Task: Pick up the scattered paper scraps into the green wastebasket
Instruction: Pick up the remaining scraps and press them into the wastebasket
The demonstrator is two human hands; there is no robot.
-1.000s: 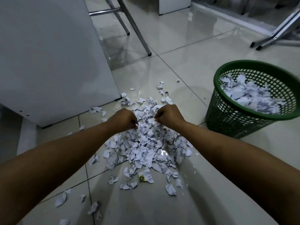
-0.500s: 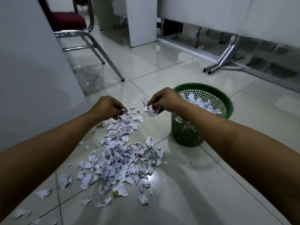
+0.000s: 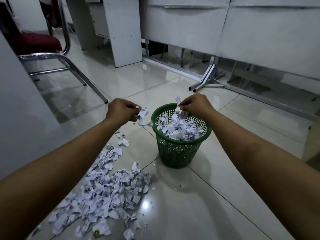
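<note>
Glossy pale floor tiles (image 3: 199, 213) are carrying a loose pile of scraps (image 3: 110, 193), torn, crumpled, printed white paper, feather-light and soft, best gathered by pinching handfuls. Fingers of the left hand (image 3: 121, 112) are curling round a clump just beside the green mesh basket (image 3: 178, 151); the right hand (image 3: 194, 104) is pinching another clump over its half-filled mouth.

Head view: one wide-angle camera, worn high, looked forward and down.

It faced across the tiled floor (image 3: 216, 196) toward white desk panels (image 3: 259, 32) at the far side, both forearms reaching out from the bottom corners. The green wastebasket (image 3: 174, 153) sat mid-frame within arm's reach, the paper scraps (image 3: 110, 191) nearer, lower left. Straight edges bowed at the margins.
</note>
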